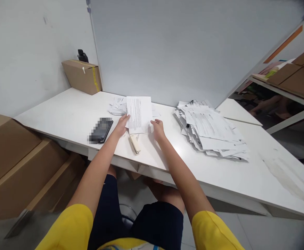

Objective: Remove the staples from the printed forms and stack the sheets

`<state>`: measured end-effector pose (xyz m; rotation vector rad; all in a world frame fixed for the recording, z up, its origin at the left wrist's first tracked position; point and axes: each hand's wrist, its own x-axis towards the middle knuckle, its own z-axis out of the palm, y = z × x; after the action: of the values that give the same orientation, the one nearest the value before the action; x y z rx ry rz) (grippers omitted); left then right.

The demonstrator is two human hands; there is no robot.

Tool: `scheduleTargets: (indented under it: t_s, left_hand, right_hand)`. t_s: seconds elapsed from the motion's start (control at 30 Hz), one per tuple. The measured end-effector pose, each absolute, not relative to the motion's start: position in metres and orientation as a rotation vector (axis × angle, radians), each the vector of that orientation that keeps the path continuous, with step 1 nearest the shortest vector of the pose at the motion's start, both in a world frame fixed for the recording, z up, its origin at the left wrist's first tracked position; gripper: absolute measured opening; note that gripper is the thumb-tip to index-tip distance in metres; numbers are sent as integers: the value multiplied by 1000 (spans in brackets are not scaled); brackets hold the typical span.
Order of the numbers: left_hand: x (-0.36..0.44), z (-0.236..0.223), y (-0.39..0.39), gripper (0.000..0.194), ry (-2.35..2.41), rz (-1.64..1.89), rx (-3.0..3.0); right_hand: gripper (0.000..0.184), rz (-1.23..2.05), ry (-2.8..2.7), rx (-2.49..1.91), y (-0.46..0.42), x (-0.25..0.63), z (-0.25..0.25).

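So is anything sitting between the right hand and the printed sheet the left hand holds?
Nothing visible. The right hand hovers at the printed sheet edge, bare table between; the stapler lies nearer, below the left hand.

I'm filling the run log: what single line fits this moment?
left hand: holds printed sheet | right hand: open beside sheet | stapler: between hands | phone: left | paper pile: right
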<state>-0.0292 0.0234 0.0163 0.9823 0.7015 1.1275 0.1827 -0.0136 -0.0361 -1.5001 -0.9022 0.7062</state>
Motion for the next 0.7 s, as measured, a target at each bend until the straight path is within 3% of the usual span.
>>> scheduleTargets:
  t_s: [0.23, 0.43, 0.7]
  left_hand:
    - [-26, 13, 19, 60, 691, 1069, 1150]
    - [-21, 12, 19, 57, 676, 1245, 1328]
    - [-28, 15, 16, 64, 723, 1561, 1802]
  right_hand:
    - [60, 802, -728, -1354, -23, 180, -13]
    - [44, 581, -927, -967, -36, 175, 15]
    - [38, 481, -985, -1014, -37, 168, 7]
